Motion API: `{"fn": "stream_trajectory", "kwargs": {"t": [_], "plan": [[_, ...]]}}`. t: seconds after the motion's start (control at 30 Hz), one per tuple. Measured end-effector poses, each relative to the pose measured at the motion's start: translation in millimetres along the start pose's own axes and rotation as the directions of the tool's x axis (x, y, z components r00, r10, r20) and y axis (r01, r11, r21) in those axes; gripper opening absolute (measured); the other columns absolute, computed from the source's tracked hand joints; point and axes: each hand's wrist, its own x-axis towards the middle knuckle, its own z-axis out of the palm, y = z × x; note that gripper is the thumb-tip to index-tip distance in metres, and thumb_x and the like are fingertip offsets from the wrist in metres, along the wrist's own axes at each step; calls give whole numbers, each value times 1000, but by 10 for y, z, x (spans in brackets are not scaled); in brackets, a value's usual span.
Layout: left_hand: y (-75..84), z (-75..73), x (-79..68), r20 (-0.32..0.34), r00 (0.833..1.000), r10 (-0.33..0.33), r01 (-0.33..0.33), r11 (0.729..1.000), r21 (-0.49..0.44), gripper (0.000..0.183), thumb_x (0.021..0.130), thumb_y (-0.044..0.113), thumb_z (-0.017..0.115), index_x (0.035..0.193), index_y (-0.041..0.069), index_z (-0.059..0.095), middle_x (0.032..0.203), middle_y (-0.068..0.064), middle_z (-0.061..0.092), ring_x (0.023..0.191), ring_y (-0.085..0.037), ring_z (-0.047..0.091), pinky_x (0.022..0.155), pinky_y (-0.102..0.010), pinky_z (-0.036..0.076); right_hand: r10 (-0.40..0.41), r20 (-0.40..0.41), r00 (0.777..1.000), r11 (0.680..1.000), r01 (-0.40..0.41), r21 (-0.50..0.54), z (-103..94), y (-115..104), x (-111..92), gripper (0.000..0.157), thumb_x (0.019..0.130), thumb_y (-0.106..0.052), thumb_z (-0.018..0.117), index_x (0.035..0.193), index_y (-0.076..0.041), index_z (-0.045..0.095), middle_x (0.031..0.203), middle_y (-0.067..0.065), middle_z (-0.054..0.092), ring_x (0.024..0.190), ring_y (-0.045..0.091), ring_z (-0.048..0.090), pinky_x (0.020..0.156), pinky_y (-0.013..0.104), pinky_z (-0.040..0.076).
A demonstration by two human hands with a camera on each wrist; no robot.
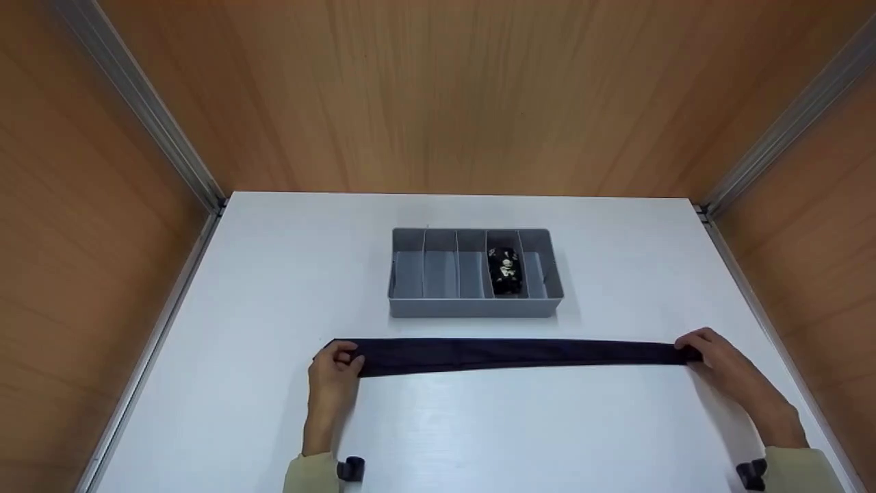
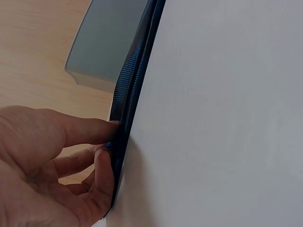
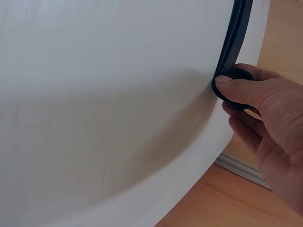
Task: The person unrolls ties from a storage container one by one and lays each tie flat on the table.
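A dark navy necktie [image 1: 479, 354] is stretched lengthwise across the white table, wider toward the left and narrower toward the right. At its wide end my left hand [image 1: 334, 373] pinches the fabric between thumb and fingers. The left wrist view shows the blue ribbed cloth [image 2: 128, 82] edge-on beside the thumb. My right hand [image 1: 727, 366] grips the narrow end, which is wound into a small roll [image 3: 242, 74]. In the right wrist view, the thumb presses on the flat side of that roll.
Behind the necktie stands a grey divided box [image 1: 472, 308] with several compartments. A black patterned fabric roll [image 1: 506, 271] sits in the second compartment from the right. Wooden panels [image 1: 438, 96] enclose the white table [image 1: 294, 267] at the back and sides.
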Motion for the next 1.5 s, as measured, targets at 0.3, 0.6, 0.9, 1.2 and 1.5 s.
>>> {"fn": "stream_trajectory", "kwargs": {"t": [0.3,0.6,0.9,1.2,1.5], "plan": [[7,-16,-9,6,1000,10,-10,1000,-5,22,95,1,71,116,-4,68,96,-13,60,84,-22,59,71,-26,47,-7,-5,1000,1000,7,-17,-18,35,-15,53,64,21,85,103,-10,69,106,8,65,97,31,63,91,2,28],[-9,-9,-2,-5,1000,23,-23,1000,-7,21,94,0,71,114,-4,69,95,-13,61,84,-22,59,71,-26,48,12,21,1000,999,-11,-46,-49,62,-6,55,65,20,85,106,-11,67,106,7,65,97,32,63,87,9,37],[-8,-6,0,-7,1000,25,-25,1000,-3,21,94,-1,71,114,-4,69,94,-13,61,83,-22,59,70,-27,47,59,58,997,997,-56,-45,-79,65,-22,52,68,20,83,107,-10,65,108,8,65,99,32,63,85,16,42],[-12,-1,-7,-10,1000,18,-18,1000,4,21,94,0,71,115,-4,69,95,-12,60,84,-21,59,70,-26,47,40,52,998,998,-37,-58,-76,77,-15,53,64,23,82,103,-8,64,106,11,65,94,34,64,77,38,51],[-7,2,0,-13,1000,11,-11,1000,4,22,94,0,71,116,-3,69,96,-13,61,84,-21,60,71,-27,49,80,51,996,996,-77,-52,-96,119,-48,46,66,24,81,96,-6,64,105,13,66,95,36,62,82,24,43]]}}
